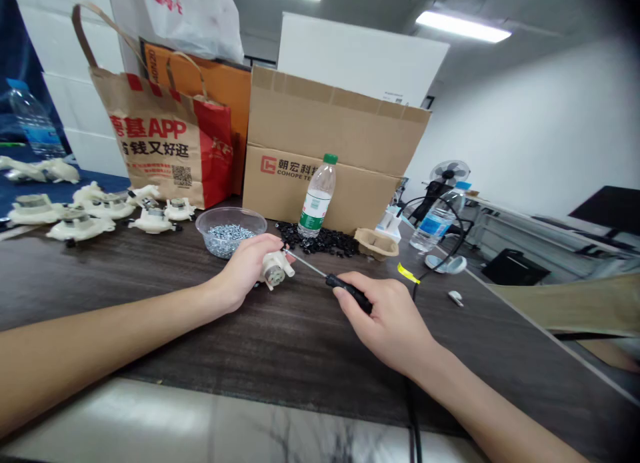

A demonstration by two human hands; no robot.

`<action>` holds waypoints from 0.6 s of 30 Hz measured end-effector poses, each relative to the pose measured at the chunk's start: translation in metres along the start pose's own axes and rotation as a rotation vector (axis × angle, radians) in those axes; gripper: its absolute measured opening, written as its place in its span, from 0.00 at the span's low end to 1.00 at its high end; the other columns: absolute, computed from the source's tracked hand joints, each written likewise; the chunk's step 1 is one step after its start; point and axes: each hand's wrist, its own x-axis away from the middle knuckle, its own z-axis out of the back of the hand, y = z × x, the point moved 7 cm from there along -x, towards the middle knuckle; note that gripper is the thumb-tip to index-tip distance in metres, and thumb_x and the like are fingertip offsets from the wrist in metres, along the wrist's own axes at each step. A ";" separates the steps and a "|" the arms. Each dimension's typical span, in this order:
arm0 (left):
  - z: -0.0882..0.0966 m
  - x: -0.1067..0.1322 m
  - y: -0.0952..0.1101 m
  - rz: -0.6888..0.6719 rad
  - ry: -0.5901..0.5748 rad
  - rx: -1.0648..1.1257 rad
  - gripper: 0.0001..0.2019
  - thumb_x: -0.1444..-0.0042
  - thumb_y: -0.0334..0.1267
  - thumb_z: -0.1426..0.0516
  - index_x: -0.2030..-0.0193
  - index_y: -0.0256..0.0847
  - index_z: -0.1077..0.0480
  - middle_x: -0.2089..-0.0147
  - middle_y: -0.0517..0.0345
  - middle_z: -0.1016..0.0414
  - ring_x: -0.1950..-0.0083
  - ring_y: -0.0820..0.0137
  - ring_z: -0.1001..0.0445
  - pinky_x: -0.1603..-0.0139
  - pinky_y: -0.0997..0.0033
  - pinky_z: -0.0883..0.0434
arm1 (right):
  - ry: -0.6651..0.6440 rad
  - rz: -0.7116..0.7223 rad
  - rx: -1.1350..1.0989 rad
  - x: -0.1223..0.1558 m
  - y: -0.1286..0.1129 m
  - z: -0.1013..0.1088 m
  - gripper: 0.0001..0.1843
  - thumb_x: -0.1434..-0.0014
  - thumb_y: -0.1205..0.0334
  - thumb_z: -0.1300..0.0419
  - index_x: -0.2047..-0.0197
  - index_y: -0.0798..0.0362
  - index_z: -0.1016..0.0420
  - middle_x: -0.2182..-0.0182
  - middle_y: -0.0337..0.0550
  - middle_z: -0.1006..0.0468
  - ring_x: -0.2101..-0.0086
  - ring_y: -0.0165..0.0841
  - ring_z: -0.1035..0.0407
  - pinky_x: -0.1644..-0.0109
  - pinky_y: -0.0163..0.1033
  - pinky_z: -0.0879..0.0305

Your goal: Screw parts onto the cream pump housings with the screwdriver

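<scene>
My left hand (245, 270) is closed around a cream plastic part with a round metal motor-like piece (275, 272), held just above the dark tabletop. In my right hand (385, 313) is a screwdriver (347, 293), gripped by its black handle. Its thin shaft points left and up, and the tip meets the far side of the part near my left fingertips. Whether a screw sits at the tip is too small to tell. Behind my left hand stands a clear plastic bowl (200, 228) of small silvery screws (227, 236).
Several similar cream parts (80, 226) lie at left. Small black pieces (335, 242) are heaped around a green-capped bottle (318, 196). A pulp tray (377, 244), a blue-capped bottle (440, 216) and a black cable (457, 240) are at right. A cardboard box (285, 190) and paper bag (165, 143) stand behind.
</scene>
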 end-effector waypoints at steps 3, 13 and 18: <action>0.001 -0.001 -0.001 -0.013 -0.007 -0.039 0.08 0.51 0.39 0.43 0.69 0.35 0.31 0.72 0.55 0.23 0.71 0.68 0.26 0.71 0.74 0.32 | -0.015 -0.003 0.007 0.002 0.000 -0.002 0.13 0.37 0.56 0.48 0.59 0.48 0.23 0.70 0.39 0.17 0.69 0.38 0.23 0.63 0.40 0.33; 0.003 -0.006 -0.001 -0.055 -0.019 -0.167 0.12 0.50 0.41 0.46 0.70 0.32 0.29 0.70 0.52 0.25 0.72 0.69 0.28 0.73 0.73 0.33 | -0.064 -0.003 0.145 0.006 -0.004 -0.014 0.13 0.35 0.56 0.49 0.56 0.47 0.26 0.68 0.40 0.17 0.66 0.42 0.22 0.64 0.42 0.35; -0.003 -0.003 -0.001 -0.055 -0.105 -0.267 0.11 0.51 0.41 0.40 0.68 0.35 0.31 0.73 0.59 0.29 0.75 0.73 0.32 0.77 0.76 0.36 | -0.079 0.007 0.158 0.006 -0.005 -0.017 0.12 0.34 0.56 0.50 0.56 0.47 0.27 0.68 0.39 0.17 0.67 0.41 0.22 0.65 0.40 0.37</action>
